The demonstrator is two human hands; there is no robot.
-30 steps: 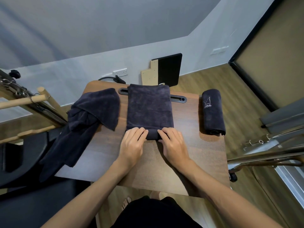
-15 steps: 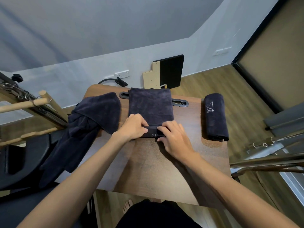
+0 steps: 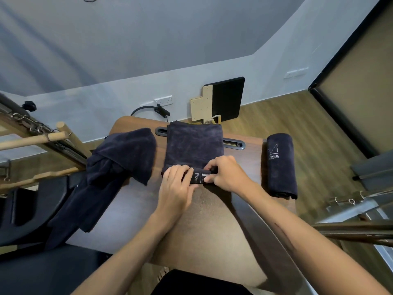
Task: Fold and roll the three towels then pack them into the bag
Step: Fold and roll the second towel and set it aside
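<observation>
Three dark towels lie on the wooden table (image 3: 212, 231). Both hands work the middle, folded towel (image 3: 194, 145) at its near end, where a small roll has formed: the left hand (image 3: 175, 188) has its fingers curled over the roll, and the right hand (image 3: 226, 174) pinches it between thumb and fingers. A finished rolled towel (image 3: 280, 167) sits near the table's right edge. An unfolded towel (image 3: 112, 173) drapes over the left edge.
</observation>
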